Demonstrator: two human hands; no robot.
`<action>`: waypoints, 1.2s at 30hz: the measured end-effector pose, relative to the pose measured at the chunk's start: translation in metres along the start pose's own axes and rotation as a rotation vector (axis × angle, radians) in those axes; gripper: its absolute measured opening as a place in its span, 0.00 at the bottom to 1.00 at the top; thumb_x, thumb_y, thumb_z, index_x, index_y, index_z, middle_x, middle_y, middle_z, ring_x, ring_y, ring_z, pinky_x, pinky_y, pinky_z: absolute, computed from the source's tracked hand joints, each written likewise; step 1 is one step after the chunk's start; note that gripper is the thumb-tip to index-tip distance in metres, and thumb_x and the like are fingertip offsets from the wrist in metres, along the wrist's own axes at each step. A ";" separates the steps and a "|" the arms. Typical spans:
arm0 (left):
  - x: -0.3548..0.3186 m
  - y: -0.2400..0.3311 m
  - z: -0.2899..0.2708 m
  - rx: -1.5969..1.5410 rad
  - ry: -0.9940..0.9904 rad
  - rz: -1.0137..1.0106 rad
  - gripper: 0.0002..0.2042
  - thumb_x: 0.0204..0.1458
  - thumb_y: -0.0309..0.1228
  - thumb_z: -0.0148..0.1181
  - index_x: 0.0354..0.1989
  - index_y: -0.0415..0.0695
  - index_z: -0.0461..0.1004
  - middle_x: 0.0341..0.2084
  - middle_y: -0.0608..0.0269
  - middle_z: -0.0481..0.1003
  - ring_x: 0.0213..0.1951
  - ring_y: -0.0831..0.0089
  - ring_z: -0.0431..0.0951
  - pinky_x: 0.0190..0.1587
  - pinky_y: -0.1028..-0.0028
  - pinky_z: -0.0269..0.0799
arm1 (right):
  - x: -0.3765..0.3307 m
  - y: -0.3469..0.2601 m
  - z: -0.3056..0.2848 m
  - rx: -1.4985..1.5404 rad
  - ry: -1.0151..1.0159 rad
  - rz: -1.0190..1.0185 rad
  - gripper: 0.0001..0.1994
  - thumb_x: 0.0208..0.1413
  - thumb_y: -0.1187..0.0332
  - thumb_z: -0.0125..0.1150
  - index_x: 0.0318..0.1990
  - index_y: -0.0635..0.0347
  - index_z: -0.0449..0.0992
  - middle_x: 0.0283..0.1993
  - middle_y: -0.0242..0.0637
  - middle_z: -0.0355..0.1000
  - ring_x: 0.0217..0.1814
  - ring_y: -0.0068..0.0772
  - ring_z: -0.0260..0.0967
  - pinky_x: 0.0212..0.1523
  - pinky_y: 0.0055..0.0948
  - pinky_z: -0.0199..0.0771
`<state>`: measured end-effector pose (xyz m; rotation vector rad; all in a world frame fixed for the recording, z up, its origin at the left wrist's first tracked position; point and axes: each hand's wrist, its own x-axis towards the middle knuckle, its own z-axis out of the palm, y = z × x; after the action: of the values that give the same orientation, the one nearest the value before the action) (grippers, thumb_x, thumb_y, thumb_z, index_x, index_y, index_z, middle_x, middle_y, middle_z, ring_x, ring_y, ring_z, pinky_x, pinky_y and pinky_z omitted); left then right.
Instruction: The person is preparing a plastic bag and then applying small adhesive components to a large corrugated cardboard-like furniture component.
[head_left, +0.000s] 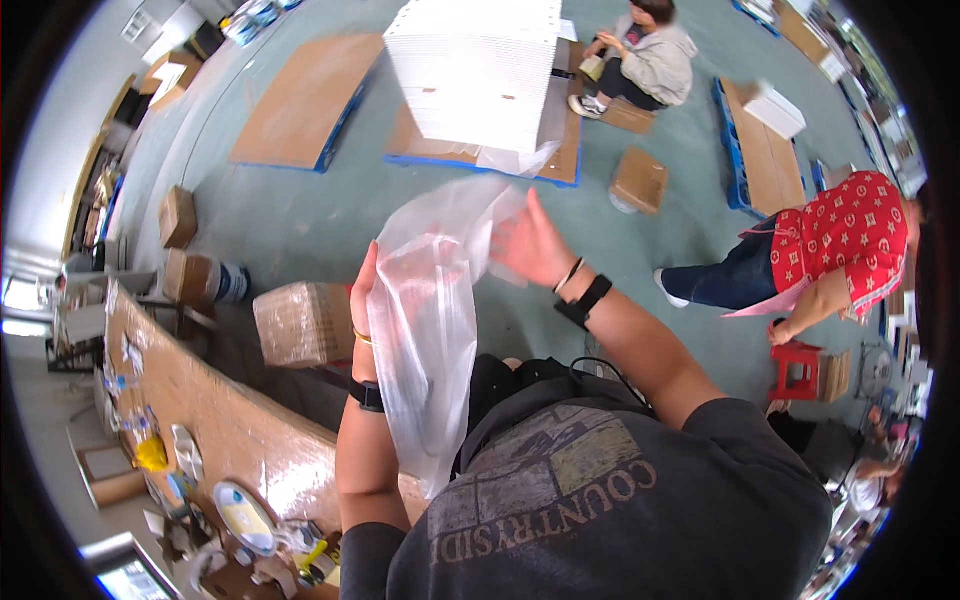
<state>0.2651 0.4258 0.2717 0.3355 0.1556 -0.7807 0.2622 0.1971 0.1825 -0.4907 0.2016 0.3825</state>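
Observation:
A long, clear plastic bag (430, 330) hangs in front of my body, its upper part bunched and smeared by motion. My left hand (363, 300) grips it from the left side, with the thumb along the film and the fingers partly showing through it. At the bag's upper right edge is my right hand (538, 245), thumb raised and fingers stretched out flat against or just behind the film. The bag's lower end drapes down beside my left forearm, near my dark shirt.
A tall stack of white sheets (470, 80) stands ahead on a cardboard-covered pallet. To the left is a wrapped workbench (230, 410) with clutter, beside a taped carton (305, 323). One person (650, 60) sits beyond; another in red (840, 240) is at right, near a red stool (795, 370).

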 end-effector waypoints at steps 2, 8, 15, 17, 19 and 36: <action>0.016 0.009 -0.010 0.013 0.000 -0.061 0.31 0.58 0.48 0.39 0.59 0.31 0.53 0.57 0.44 0.58 0.57 0.51 0.60 0.58 0.55 0.57 | 0.002 -0.039 0.012 -0.085 -0.003 -0.163 0.37 0.52 0.37 0.43 0.61 0.54 0.52 0.62 0.35 0.55 0.61 0.34 0.54 0.59 0.40 0.54; 0.079 0.025 -0.022 0.094 -0.074 -0.124 0.29 0.58 0.49 0.38 0.60 0.39 0.54 0.56 0.46 0.60 0.56 0.50 0.61 0.55 0.53 0.61 | 0.032 0.000 -0.030 -0.152 -0.054 -0.095 0.33 0.57 0.40 0.37 0.63 0.52 0.52 0.63 0.34 0.55 0.65 0.32 0.51 0.62 0.38 0.52; 0.136 0.077 -0.042 0.132 -0.201 -0.210 0.26 0.60 0.44 0.35 0.58 0.36 0.57 0.57 0.47 0.59 0.57 0.54 0.61 0.54 0.57 0.64 | 0.084 0.054 -0.013 0.300 -0.246 -0.055 0.29 0.61 0.47 0.35 0.63 0.54 0.52 0.64 0.35 0.54 0.64 0.33 0.52 0.63 0.37 0.54; 0.160 0.094 -0.054 0.216 -0.213 -0.210 0.25 0.60 0.44 0.36 0.58 0.36 0.56 0.56 0.47 0.61 0.56 0.53 0.62 0.55 0.58 0.62 | 0.102 0.047 -0.020 0.199 -0.147 -0.141 0.27 0.61 0.47 0.36 0.61 0.55 0.57 0.62 0.36 0.58 0.62 0.32 0.56 0.62 0.36 0.56; 0.185 0.110 -0.062 0.294 -0.220 -0.223 0.25 0.60 0.43 0.37 0.59 0.36 0.56 0.55 0.47 0.62 0.56 0.52 0.63 0.57 0.59 0.60 | 0.113 0.033 -0.029 0.112 -0.028 -0.226 0.26 0.60 0.48 0.37 0.58 0.56 0.61 0.60 0.36 0.61 0.59 0.32 0.61 0.61 0.35 0.58; 0.362 0.011 0.038 0.492 -0.336 -0.664 0.16 0.58 0.44 0.43 0.42 0.43 0.64 0.61 0.45 0.52 0.61 0.48 0.54 0.53 0.44 0.59 | 0.151 0.002 -0.185 0.192 -0.031 -0.477 0.18 0.60 0.66 0.47 0.55 0.62 0.64 0.52 0.38 0.67 0.51 0.32 0.67 0.52 0.33 0.67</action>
<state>0.5281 0.1797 0.2158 0.6241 -0.2638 -1.5256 0.3807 0.1537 -0.0198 -0.3289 0.0849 -0.0958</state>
